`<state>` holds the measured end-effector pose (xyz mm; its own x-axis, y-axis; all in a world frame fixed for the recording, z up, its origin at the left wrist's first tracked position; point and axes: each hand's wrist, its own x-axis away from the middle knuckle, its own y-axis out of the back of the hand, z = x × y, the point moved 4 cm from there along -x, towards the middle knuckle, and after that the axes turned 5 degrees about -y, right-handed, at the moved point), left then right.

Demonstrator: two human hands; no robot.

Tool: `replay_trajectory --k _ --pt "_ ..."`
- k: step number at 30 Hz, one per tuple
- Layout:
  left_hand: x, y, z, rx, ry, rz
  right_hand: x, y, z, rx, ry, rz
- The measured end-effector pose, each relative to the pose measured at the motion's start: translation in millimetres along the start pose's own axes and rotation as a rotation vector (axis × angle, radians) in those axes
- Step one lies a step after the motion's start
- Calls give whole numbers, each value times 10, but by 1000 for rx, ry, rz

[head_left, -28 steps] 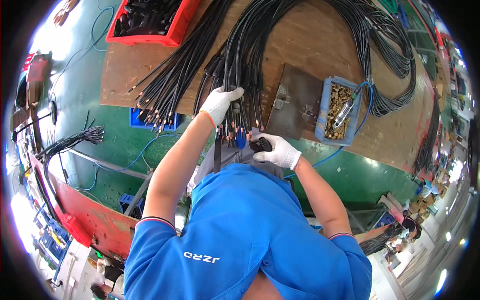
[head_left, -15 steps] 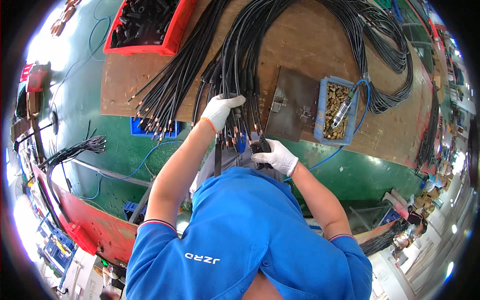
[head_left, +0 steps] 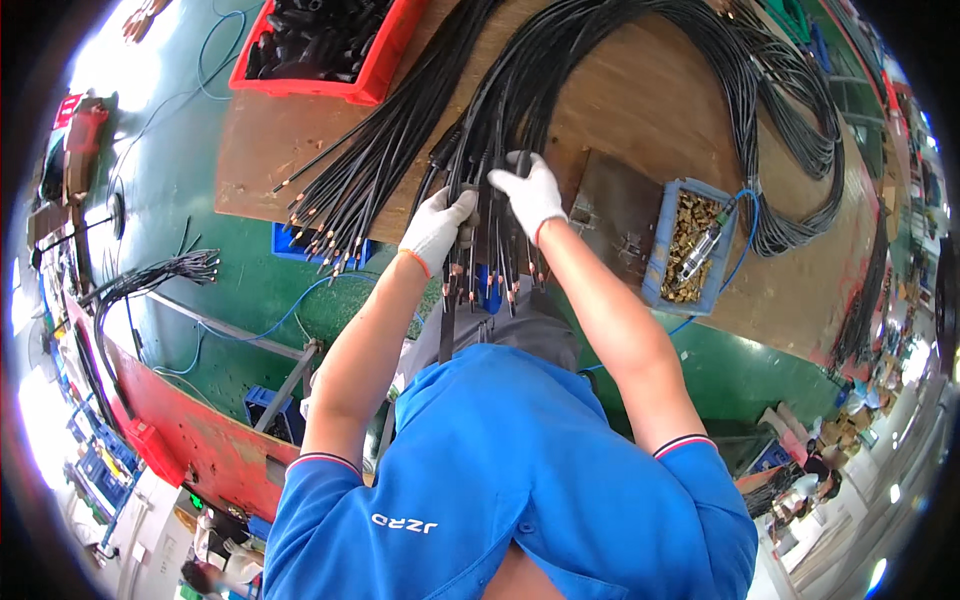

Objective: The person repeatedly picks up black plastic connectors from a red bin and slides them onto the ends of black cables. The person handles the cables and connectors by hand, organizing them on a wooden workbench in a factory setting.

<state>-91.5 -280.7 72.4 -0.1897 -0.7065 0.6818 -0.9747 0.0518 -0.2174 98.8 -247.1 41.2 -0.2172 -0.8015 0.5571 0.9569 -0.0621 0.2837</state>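
Observation:
A bundle of black cables [head_left: 500,130] with bare copper ends hangs over the table's near edge in front of me. On its left side, my left hand [head_left: 436,230], in a white glove, is closed around some of these cables. My right hand [head_left: 532,198], gloved too, sits higher on the bundle's right side. Its thumb and fingers are bent round a cable, and part of the grip is hidden. Black sleeves [head_left: 446,152] show on cables just above my left hand. A second fan of cables [head_left: 375,180] lies farther left, copper tips toward me.
A red crate [head_left: 375,88] of black sleeves stands at the far left of the brown table [head_left: 255,150]. To the right are a dark metal plate [head_left: 612,205] and a blue-grey bin [head_left: 655,270] of brass pieces, with a hose-fed tool [head_left: 700,252] on top. Coiled cables [head_left: 800,225] lie beyond.
My right hand has moved up and away from me, from the low cable ends near my lap to the bundle beside my left hand. The left hand stays closed on the cables.

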Motion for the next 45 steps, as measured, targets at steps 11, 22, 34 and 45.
replay_trajectory --k 11,22,34,45 --pt "-91 39 158 517 270 153 479 334 21 -535 -388 252" --pt "43 -189 -139 39 152 74 1316 678 -166 189 5 480" --pt "-97 -328 14 83 60 123 1864 875 -268 392 20 601" --pt "25 -359 -99 -8 -34 65 1889 756 -591 28 -340 721"
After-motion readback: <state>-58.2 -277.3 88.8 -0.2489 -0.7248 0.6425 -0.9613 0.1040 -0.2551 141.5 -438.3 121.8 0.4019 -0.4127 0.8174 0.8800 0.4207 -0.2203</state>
